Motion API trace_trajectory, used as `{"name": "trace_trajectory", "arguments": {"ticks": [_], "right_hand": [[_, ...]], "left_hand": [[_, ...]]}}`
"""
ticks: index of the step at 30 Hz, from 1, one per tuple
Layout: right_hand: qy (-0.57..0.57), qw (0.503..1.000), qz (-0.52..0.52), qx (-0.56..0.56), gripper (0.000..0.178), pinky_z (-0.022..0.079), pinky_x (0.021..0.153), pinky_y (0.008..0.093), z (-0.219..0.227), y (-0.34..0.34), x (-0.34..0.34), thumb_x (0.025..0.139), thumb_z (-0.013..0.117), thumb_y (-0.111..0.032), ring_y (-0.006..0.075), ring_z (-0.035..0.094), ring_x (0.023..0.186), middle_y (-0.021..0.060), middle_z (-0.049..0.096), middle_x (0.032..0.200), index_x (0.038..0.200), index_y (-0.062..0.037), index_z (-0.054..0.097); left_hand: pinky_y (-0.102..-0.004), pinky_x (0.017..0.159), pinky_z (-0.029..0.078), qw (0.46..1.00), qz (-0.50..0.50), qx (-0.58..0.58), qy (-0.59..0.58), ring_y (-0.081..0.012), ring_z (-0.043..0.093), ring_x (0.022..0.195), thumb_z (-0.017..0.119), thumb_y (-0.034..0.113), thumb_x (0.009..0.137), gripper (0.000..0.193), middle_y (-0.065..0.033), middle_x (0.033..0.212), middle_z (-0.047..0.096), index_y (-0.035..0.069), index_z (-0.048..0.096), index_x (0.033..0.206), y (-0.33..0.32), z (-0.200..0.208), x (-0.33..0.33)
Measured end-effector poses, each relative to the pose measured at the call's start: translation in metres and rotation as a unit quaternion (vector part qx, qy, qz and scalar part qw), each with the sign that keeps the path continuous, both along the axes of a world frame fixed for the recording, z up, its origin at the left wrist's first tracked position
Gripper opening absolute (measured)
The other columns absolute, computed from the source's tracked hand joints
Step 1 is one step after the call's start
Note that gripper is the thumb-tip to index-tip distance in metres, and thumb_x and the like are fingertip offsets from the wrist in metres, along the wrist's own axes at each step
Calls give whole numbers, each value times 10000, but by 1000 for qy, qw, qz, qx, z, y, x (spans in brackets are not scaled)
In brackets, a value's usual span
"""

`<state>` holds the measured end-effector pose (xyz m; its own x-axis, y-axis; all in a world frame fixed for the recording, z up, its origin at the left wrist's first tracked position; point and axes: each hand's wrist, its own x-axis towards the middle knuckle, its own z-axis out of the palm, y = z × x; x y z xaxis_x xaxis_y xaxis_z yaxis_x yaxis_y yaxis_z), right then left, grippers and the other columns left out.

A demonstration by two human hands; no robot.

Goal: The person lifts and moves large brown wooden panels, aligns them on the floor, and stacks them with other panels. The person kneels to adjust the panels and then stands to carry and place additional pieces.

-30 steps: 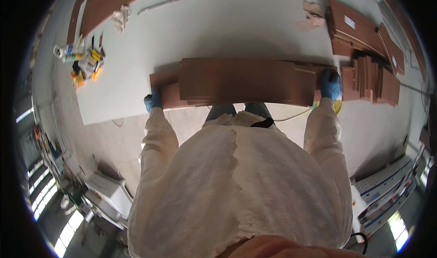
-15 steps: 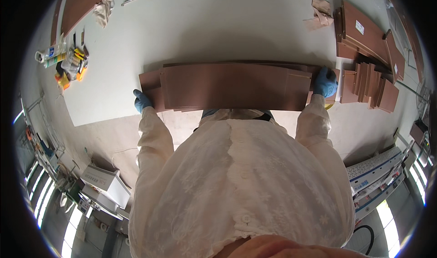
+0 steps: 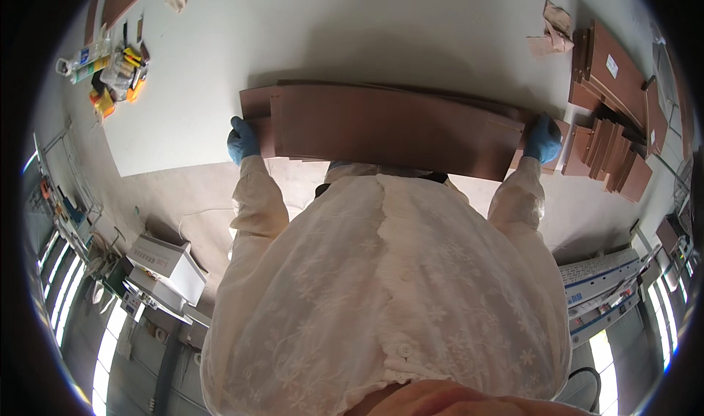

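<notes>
A stack of long, flat brown panels (image 3: pixel 389 126) lies across in front of my body at the near edge of the pale table (image 3: pixel 198 137). The panels overlap unevenly, with shorter ends sticking out on both sides. My left hand (image 3: pixel 242 141), in a blue glove, is closed on the stack's left end. At the right end my right hand (image 3: pixel 543 139), also blue-gloved, is closed round the panels' edge. Parts of the fingers of both hands are hidden by the panels.
To the right lie more brown boards (image 3: pixel 616 67) and a group of narrow brown pieces (image 3: pixel 605 152). Crumpled brown paper (image 3: pixel 555 31) rests farther back. Knives, tape and bottles form a cluster of tools (image 3: pixel 117 71) at the left. A white box (image 3: pixel 165 262) stands behind at lower left.
Held at both ends, the panel stack has shifted slightly right and tilted, its right end now nearer me. My left hand has closed in on the left end. The whole view has turned a little.
</notes>
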<state>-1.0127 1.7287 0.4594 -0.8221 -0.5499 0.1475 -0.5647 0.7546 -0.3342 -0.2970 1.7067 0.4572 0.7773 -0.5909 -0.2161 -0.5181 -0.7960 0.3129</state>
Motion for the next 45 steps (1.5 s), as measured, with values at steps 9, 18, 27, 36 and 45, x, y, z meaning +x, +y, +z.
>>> {"name": "trace_trajectory", "arguments": {"ticks": [9,18,27,36,45], "right_hand": [[-87,994,-54,-37,490,579,851,427,-4,-15,3,851,750,-489,313,756,934,156,787,1012,1058,-48,804],[-106,994,-12,-36,514,570,870,439,14,-87,-19,853,726,-541,328,754,965,161,784,999,1016,-62,813],[-103,994,-17,-20,622,543,887,449,-24,-175,-42,846,644,-657,384,724,1031,212,756,1028,1053,-93,804],[-35,996,7,86,673,547,940,457,-50,-184,-57,824,617,-702,384,705,1095,186,752,1121,1116,-123,797],[-82,982,151,75,681,512,1001,457,-32,-161,-61,841,652,-638,378,675,1170,173,734,1212,1264,-108,722]], "left_hand": [[-537,709,505,997,-36,-68,-28,-475,685,797,405,726,978,843,-279,840,721,-34,747,850,-50,41,-13],[-518,741,523,992,-72,-100,-2,-453,689,825,427,731,975,856,-285,871,730,-61,740,894,-146,34,-1],[-522,726,513,986,-49,-153,54,-436,674,767,489,705,953,808,-266,824,728,-58,744,875,-231,-18,-12],[-568,736,503,989,-122,-80,-5,-505,672,828,428,703,959,794,-286,854,716,-12,762,873,-233,-34,-14],[-523,881,554,864,-414,-48,-284,-414,710,951,556,449,932,430,-230,942,746,92,794,910,-230,8,17]]}}
